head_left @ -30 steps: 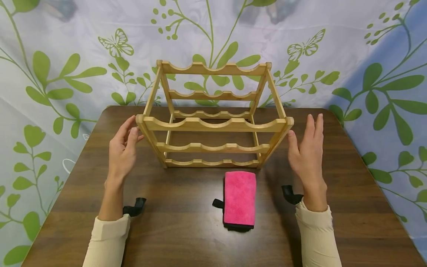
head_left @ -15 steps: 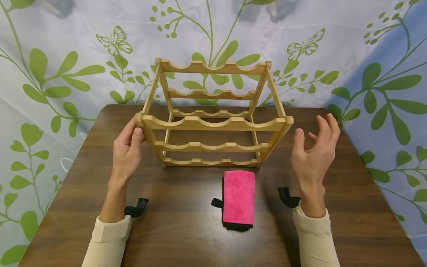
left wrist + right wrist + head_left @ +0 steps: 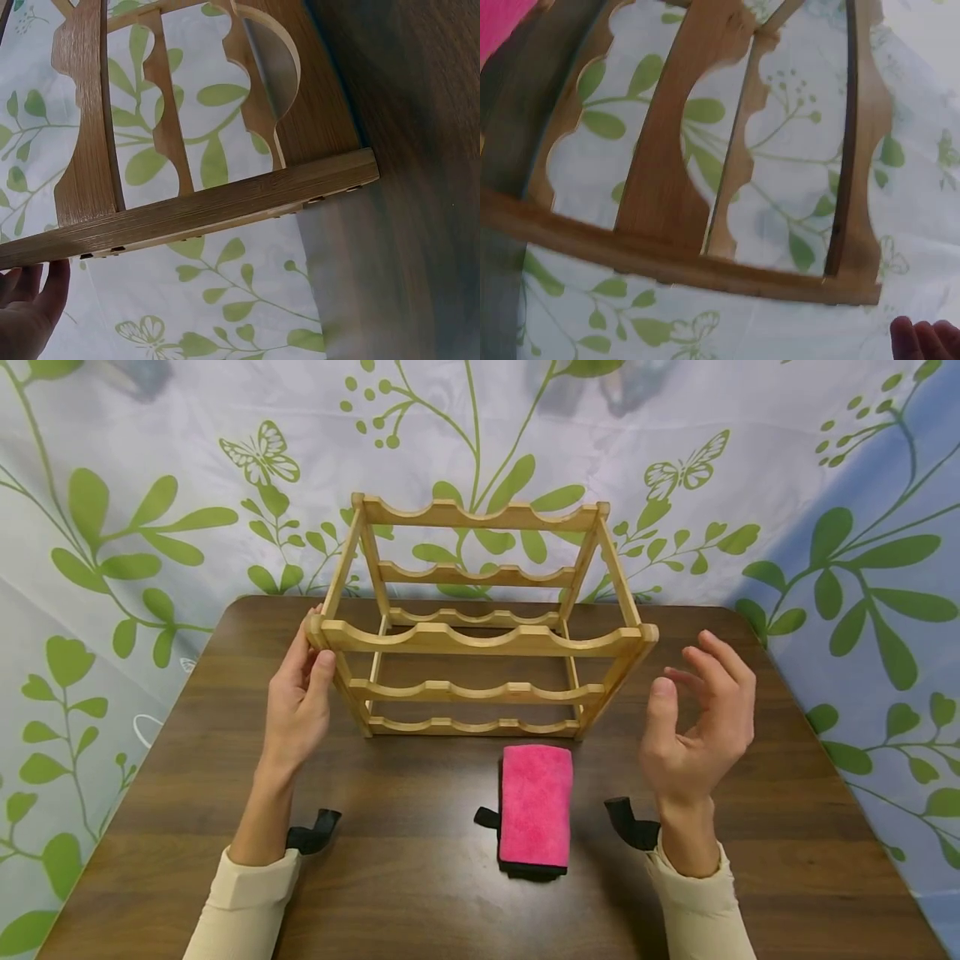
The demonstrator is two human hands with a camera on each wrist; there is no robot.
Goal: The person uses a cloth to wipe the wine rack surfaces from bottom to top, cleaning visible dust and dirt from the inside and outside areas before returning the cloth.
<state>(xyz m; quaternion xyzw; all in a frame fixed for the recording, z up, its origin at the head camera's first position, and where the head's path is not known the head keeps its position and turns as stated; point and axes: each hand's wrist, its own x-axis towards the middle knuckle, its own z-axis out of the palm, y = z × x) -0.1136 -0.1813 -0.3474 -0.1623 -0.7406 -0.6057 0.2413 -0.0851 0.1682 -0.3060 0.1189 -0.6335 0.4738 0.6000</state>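
Note:
A light wooden wine rack (image 3: 480, 640) with scalloped rails stands upright at the back of the table. My left hand (image 3: 297, 693) is at its upper front-left corner, fingertips touching the outer side of the post. In the left wrist view, the left fingers (image 3: 52, 289) meet the edge of the rack's side post (image 3: 225, 202). My right hand (image 3: 701, 718) is raised to the right of the rack, apart from it, with loosely bent fingers and nothing in them. Only the right fingertips (image 3: 922, 337) show in the right wrist view, below the rack's post (image 3: 697, 270).
A folded pink cloth (image 3: 536, 806) with black edging and a black tab lies in front of the rack. The brown wooden table (image 3: 420, 893) ends at a white curtain (image 3: 180, 410) printed with green leaves. Black curved pieces (image 3: 630, 824) sit beside both wrists.
My left hand has moved slightly right and in against the rack's corner. My right hand has drawn away from the rack, its fingers bending more. The rack and cloth stay put.

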